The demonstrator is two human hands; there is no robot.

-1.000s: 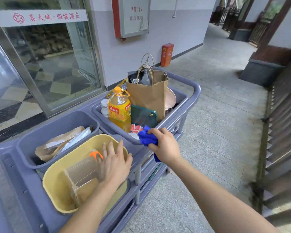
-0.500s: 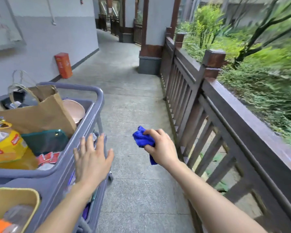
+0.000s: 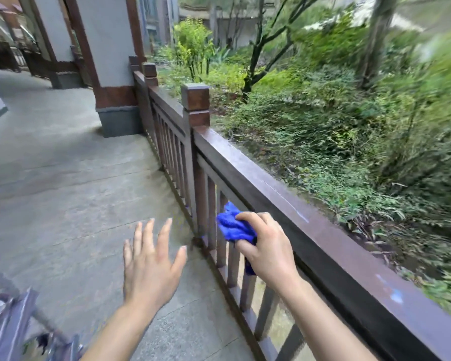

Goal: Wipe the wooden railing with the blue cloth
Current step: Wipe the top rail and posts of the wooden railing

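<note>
The dark brown wooden railing [image 3: 276,186] runs from the square post at the middle to the lower right corner, with vertical balusters under a flat top rail. My right hand [image 3: 268,248] grips a bunched blue cloth [image 3: 233,226] just in front of the balusters, a little below the top rail. I cannot tell whether the cloth touches the wood. My left hand [image 3: 151,261] hovers over the paving with its fingers spread, holding nothing.
The corner of a grey cart [image 3: 8,332] shows at the lower left. Grey stone paving [image 3: 63,191] stretches left and ahead to a white pillar [image 3: 110,61]. Beyond the railing lie bushes and trees [image 3: 336,100].
The view has swung right, from the cart to the railing. My right hand has carried the blue cloth up close to the balusters. My left hand has left the cart's edge.
</note>
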